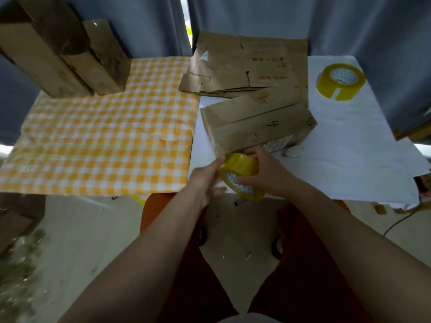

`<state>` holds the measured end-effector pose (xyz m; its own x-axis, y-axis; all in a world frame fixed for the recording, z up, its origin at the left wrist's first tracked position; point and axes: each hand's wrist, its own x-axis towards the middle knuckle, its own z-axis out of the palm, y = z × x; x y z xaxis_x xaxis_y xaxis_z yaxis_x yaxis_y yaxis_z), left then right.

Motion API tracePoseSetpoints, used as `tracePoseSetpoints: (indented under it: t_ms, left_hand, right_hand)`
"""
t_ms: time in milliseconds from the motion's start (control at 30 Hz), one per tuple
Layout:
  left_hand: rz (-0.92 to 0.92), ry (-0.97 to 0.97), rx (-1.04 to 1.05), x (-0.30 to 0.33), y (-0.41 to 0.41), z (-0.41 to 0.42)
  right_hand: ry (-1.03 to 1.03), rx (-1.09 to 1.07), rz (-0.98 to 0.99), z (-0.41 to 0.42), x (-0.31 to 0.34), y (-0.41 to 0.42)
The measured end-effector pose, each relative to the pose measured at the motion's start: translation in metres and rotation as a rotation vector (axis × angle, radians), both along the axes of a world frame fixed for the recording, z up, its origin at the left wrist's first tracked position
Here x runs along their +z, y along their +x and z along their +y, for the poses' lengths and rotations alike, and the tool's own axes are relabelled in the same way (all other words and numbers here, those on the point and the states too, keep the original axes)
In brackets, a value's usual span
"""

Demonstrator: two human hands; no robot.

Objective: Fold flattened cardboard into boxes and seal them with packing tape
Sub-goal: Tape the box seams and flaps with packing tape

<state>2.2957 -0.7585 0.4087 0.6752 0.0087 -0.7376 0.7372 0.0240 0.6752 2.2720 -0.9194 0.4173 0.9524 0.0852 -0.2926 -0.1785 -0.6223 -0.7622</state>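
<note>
Head view: both hands meet at the near edge of the white worktop (pixel 349 141). The right hand (pixel 263 173) grips a yellow tape roll (pixel 240 176), fingers curled over its rim and thumb on its printed core side; the roll is tilted, its face turned towards the person. The left hand (pixel 205 180) reaches to the roll's left edge, fingertips pinching at the tape there; the picture is blurred at that spot, so whether a loose end is between the fingers cannot be told for sure.

Just beyond the hands lies a folded box (pixel 256 124) on the white worktop, long side across, its top flaps closed with a seam along the middle and a "4" written on it. The roll is held just in front of the box's near left corner.

Behind the box, a stack of flat cardboard (pixel 247 66) lies against the grey curtain (pixel 256 17). A second tape roll (pixel 340 81) stands on the far right of the worktop, well apart from the box.

To the left, a yellow checked cloth (pixel 100 141) covers another worktop, with finished boxes (pixel 63 57) piled at its far left corner.

Below, the person's orange-clad legs (pixel 303 264) and the pale floor (pixel 93 241) show.
</note>
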Motion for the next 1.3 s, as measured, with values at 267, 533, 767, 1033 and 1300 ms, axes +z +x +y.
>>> tracePoseSetpoints:
  t_ms: [267,533,767,1033,1300]
  left_hand:
    - [0.21,-0.351,0.361,0.026,-0.013,-0.026]
    - [0.043,-0.424,0.21,-0.007,-0.007,-0.016]
    - [0.101,-0.287,-0.031,0.01,-0.004,0.008]
    - [0.226,-0.251,-0.13,-0.003,-0.021,0.006]
    - [0.14,-0.199,-0.241,0.004,-0.021,-0.004]
  right_hand:
    - [-0.44,0.35,-0.264,0.007,0.0,0.03]
    - [-0.393,0.386,-0.215,0.007,-0.004,0.064]
    - [-0.241,0.361,-0.148,0.004,-0.005,0.065]
    - [-0.213,0.371,-0.163,0.005,-0.002,0.065]
    - [0.048,0.074,-0.378,-0.013,-0.009,0.049]
